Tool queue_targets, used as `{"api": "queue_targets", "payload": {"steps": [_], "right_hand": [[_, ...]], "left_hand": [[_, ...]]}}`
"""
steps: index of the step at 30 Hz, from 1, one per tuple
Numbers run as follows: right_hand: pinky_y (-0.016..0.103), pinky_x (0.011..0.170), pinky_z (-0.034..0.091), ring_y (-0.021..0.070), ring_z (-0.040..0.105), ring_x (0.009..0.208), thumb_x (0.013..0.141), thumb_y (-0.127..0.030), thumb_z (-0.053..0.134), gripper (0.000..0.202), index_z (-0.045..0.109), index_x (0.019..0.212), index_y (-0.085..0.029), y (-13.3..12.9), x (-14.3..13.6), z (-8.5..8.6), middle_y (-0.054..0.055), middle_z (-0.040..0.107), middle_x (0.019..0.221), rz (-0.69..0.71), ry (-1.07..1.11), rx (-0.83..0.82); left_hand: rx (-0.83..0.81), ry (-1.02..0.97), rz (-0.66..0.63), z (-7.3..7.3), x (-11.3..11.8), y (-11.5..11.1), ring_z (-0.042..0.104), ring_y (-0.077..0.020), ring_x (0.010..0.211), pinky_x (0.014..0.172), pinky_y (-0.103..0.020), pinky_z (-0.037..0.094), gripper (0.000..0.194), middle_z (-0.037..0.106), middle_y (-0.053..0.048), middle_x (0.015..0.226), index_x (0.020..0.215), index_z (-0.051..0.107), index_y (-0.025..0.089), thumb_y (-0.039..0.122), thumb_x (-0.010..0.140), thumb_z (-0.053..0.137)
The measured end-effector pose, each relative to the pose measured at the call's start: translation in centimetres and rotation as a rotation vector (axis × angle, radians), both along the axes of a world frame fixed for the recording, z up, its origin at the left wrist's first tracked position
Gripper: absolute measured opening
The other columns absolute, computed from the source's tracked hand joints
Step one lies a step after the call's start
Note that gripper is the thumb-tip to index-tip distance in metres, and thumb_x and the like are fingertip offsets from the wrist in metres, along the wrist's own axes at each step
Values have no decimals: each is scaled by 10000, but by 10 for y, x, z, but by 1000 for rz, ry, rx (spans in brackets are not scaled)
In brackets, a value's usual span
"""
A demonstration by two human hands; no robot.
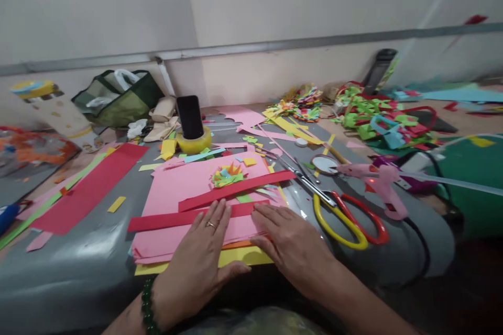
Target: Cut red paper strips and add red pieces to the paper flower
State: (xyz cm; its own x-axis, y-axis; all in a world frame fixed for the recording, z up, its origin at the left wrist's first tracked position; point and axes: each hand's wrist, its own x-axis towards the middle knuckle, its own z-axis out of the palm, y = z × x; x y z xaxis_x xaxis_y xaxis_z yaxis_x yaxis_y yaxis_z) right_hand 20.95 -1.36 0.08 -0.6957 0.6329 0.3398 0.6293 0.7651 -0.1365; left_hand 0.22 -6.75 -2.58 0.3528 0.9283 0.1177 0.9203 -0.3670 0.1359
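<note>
My left hand [198,256], with a ring and a green bead bracelet, lies with its fingers stretched out on a red paper strip [161,221]. My right hand [293,241] rests its extended fingers on the same strip's right end. The strip lies across a stack of pink paper [173,188], with yellow paper [247,256] under its near edge. Beyond it a second red strip [236,188] lies slantwise, close to a small paper flower [228,175]. Scissors [338,217] with red and yellow handles lie right of the stack.
A pink glue gun [379,183] with its cord lies at the right. A phone [190,118] stands in a yellow tape roll [194,141] behind the stack. Wide red paper [90,188] lies left. Green and red paper pieces [369,115] are heaped at the back right.
</note>
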Motion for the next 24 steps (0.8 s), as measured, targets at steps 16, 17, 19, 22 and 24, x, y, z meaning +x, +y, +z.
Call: {"api": "queue_targets", "payload": {"steps": [16, 17, 19, 22, 24], "right_hand": [[400, 874, 521, 240, 620, 1046, 942, -326, 446, 288, 642, 1083, -170, 2, 10, -9, 123, 669, 1140, -91, 30, 94], [375, 877, 519, 223, 621, 1041, 948, -321, 438, 284, 646, 1070, -173, 2, 16, -8, 111, 678, 1122, -95, 56, 73], [353, 856, 518, 208, 631, 996, 953, -320, 429, 280, 658, 1031, -180, 6, 34, -6, 88, 700, 1055, -159, 106, 93], [396, 794, 509, 249, 627, 922, 939, -332, 449, 279, 671, 984, -169, 17, 67, 1, 89, 705, 969, -435, 86, 206], [399, 758, 498, 278, 615, 924, 914, -324, 494, 246, 681, 965, -172, 28, 82, 6, 93, 697, 950, -628, 14, 213]], "left_hand": [[-4, 117, 567, -3, -52, -44, 263, -420, 1360, 959, -611, 333, 676, 336, -240, 1461, 1444, 301, 300, 602, 855, 433], [15, 139, 557, -3, -55, -45, 278, -432, 1350, 953, -623, 330, 667, 352, -240, 1453, 1438, 321, 297, 603, 855, 425], [91, 188, 510, 1, -58, -45, 303, -464, 1327, 935, -658, 322, 672, 379, -254, 1434, 1415, 388, 267, 626, 847, 401], [244, 215, 369, 15, -54, -38, 357, -457, 1300, 925, -670, 332, 716, 417, -246, 1415, 1359, 491, 199, 670, 838, 354], [282, 196, 270, 26, -41, -25, 428, -393, 1267, 948, -603, 378, 680, 475, -203, 1386, 1314, 542, 178, 648, 861, 350]]}}
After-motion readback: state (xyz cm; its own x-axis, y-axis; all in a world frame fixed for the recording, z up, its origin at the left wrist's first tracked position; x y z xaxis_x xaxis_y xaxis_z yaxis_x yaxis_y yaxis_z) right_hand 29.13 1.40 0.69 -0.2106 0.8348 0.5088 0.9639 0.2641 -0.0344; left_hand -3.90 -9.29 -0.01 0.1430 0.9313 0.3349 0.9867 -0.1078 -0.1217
